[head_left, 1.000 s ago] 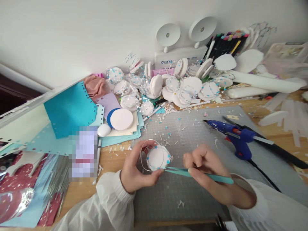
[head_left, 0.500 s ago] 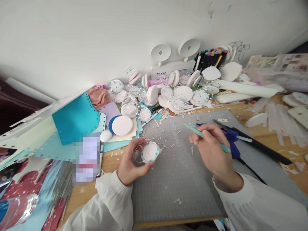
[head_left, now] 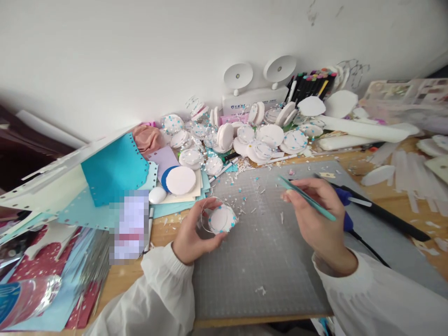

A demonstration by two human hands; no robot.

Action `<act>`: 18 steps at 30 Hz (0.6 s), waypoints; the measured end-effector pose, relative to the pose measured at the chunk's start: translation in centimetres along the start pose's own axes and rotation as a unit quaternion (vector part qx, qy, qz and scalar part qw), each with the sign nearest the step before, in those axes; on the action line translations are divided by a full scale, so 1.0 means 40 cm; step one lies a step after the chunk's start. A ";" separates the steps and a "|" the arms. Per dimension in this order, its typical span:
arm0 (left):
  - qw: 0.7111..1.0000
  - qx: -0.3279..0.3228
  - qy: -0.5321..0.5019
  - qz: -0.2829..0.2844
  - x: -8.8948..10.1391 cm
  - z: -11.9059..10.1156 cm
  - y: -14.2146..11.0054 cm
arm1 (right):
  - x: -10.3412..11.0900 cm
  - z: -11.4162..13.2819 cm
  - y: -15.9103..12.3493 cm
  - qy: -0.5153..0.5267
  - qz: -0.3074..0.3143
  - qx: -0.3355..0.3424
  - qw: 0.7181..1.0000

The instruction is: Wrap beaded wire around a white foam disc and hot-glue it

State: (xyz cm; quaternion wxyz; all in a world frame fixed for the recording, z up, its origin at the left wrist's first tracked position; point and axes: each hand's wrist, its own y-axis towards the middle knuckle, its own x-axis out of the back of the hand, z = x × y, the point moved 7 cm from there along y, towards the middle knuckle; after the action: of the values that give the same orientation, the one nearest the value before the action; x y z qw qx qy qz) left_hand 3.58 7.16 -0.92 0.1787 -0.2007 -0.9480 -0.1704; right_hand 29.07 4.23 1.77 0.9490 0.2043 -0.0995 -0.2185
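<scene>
My left hand (head_left: 196,233) grips a small white round disc (head_left: 220,219) by its edges, fingers behind and thumb in front. Little blue stars dot the disc's rim, and a thin wire loop (head_left: 203,223) curves around its left side. To the right, my right hand (head_left: 320,217) pinches a pair of teal tweezers (head_left: 310,200), which slant with their tips up and to the left. The tweezers are well apart from the disc. Both hands are above a grey cutting mat (head_left: 259,275) strewn with paper scraps.
Behind the mat lies a heap of white discs (head_left: 269,135) with blue stars. A blue glue gun (head_left: 346,219) and a long black tool (head_left: 392,219) lie right of my right hand. Coloured paper sheets (head_left: 115,168) and a blurred-out phone (head_left: 129,224) are at left; glue sticks (head_left: 409,172) lie far right.
The tweezers have turned in my right hand, with their back end lower and nearer the palm. The view has shifted slightly; my left hand still holds the disc.
</scene>
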 end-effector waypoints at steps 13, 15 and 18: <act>0.992 -0.006 0.120 0.044 -0.009 0.019 -0.004 | -0.085 0.011 -0.008 -0.141 0.142 0.073 0.977; 0.989 -0.003 0.139 0.049 -0.008 0.018 -0.002 | -0.094 0.012 0.002 -0.129 0.148 0.071 0.978; 0.985 0.002 0.159 0.066 -0.011 0.013 0.002 | -0.114 0.027 0.026 -0.119 0.163 0.092 0.975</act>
State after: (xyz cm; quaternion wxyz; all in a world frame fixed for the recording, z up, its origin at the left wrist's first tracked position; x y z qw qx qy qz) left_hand 3.84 7.31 -1.52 0.3382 -0.2325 -0.8926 -0.1864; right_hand 25.12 6.78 2.75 0.9304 0.2442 -0.2632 -0.0735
